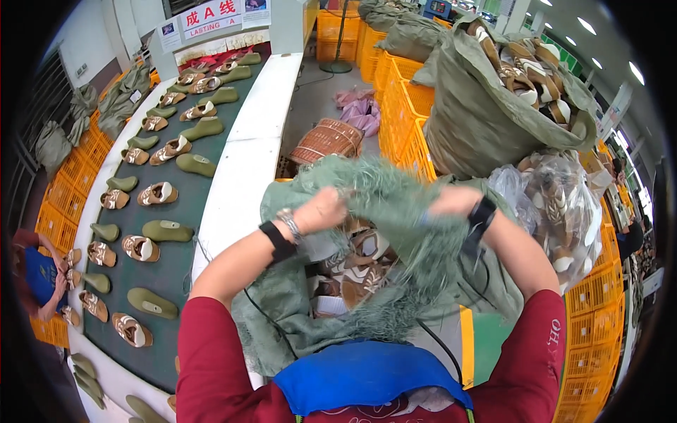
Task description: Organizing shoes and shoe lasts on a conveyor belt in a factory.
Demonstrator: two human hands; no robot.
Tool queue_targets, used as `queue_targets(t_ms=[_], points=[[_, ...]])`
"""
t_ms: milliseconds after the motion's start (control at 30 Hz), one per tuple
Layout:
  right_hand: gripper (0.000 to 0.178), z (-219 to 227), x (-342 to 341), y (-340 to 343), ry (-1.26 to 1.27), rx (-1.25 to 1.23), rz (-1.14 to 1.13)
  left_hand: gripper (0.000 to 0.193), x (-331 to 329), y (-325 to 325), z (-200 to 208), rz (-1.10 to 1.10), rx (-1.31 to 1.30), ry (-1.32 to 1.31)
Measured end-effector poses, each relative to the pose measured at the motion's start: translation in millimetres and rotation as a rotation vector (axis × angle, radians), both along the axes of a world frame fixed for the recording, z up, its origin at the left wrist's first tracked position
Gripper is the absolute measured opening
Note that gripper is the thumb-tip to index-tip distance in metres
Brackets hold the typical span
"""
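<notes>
Writing: a white sign with red lettering, mounted at the far end of the line; small printed sheets with pictures on either side of it. Pale lettering on the right maroon sleeve; a faint white print on the blue apron.

Surface and room: a dark green conveyor belt, bearing rows of brown-and-white sneakers and olive shoe lasts, edged by a white ledge. Grey floor, with a yellow stripe near the wearer. Orange crates in rows. A large upright sack and a clear plastic bag, both filled with shoes, to the right. A reddish-brown basket beyond the hands. A co-worker at the left edge.

Principal item: one green woven sack, frayed at the rim, directly before the wearer, right of the belt. Mouth facing upward; brown-and-white shoes visible within. Body slumped; long axis cannot be told.

Hands: left hand clenched on the sack's rim, bracelet at the wrist. Right hand at the rim's opposite side, blurred, fingers partly hidden by loose threads; its grip cannot be told. A black band on each wrist.
</notes>
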State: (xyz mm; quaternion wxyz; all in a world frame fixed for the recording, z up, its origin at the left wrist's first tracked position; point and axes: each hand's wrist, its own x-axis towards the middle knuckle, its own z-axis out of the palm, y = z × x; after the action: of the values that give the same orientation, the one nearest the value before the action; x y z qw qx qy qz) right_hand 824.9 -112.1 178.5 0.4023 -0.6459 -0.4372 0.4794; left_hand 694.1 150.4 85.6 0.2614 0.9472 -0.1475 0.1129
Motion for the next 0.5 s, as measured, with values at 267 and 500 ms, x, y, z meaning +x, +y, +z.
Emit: queue_targets(t_ms=[267, 500], points=[[0.055, -51, 141, 53, -1.388, -0.431, -0.542, 0.033, 103, 79, -17, 0.488, -0.599, 0.676], [0.071, -124, 32, 173, -1.196, 0.389, -0.167, 0.04, 98, 68, -14, 0.57, -0.88, 0.755]])
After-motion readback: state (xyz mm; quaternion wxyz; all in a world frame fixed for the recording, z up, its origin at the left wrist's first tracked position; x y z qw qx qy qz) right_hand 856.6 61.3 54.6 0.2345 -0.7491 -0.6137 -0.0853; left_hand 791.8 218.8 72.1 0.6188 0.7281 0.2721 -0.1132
